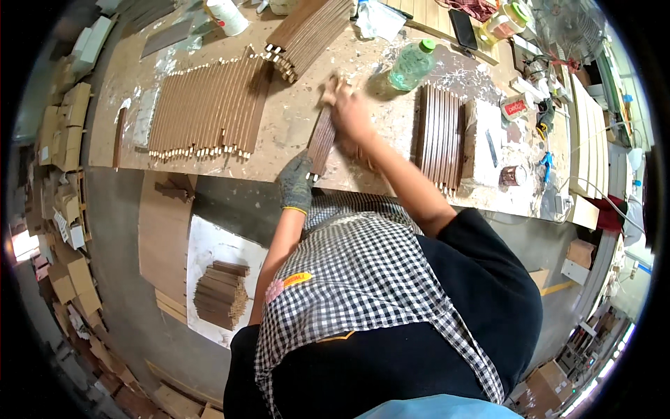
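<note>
Workshop tabletop point(293, 126), pale, glue-stained, crowded. Left hand point(296, 183), grey-gloved, fingers closed on the near end of a small stack of brown slats point(322, 140) at the table's front edge. Right hand point(349, 115), bare, presses a tan pad point(333, 89) on the stack's far end; fingers curled around it. Rubbing likely goes best along the grain, stack pinned flat, ends kept flush. Slats: thin, straight, matt wood. Wide row of slats point(209, 108) lies left, another batch point(440, 133) right. Green bottle point(412, 64) is clear plastic.
</note>
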Demonstrator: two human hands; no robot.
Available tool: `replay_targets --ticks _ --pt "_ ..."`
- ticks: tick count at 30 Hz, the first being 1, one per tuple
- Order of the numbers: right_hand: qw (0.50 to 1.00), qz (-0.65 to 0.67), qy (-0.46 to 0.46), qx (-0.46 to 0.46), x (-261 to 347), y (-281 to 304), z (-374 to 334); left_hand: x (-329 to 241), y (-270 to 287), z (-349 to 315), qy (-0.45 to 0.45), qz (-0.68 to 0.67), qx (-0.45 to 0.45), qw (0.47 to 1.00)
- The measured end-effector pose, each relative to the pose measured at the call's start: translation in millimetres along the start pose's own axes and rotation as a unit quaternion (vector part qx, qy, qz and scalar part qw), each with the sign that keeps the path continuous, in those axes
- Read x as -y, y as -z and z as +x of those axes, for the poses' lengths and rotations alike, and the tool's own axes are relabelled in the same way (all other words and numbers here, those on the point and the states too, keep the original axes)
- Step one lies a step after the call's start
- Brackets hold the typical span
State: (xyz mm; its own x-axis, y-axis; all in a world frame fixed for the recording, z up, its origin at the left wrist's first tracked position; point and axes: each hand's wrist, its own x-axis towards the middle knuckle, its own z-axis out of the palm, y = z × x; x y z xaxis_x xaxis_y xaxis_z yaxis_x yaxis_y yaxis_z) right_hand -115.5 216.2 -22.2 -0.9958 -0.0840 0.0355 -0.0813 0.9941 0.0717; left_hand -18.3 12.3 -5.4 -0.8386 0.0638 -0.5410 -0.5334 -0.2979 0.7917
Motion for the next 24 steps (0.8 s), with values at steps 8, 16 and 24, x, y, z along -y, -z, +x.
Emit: replay_targets --ticks 8,16,24 --pt "0.925 0.322 -0.025 -0.200 -69.8 95.6 4.3 13.5 24.1 12.0 0.005 -0.063 -0.004 0.998" --pt "0.937 0.045 -0.104 -0.330 -166.2 124.9 1.6 9.1 21.0 18.6 -0.015 -0.026 0.038 0.999" --pt "0.930 0.074 -0.091 -0.349 -160.2 118.2 13.3 11.2 28.8 25.4 0.008 -0.084 0.045 0.995"
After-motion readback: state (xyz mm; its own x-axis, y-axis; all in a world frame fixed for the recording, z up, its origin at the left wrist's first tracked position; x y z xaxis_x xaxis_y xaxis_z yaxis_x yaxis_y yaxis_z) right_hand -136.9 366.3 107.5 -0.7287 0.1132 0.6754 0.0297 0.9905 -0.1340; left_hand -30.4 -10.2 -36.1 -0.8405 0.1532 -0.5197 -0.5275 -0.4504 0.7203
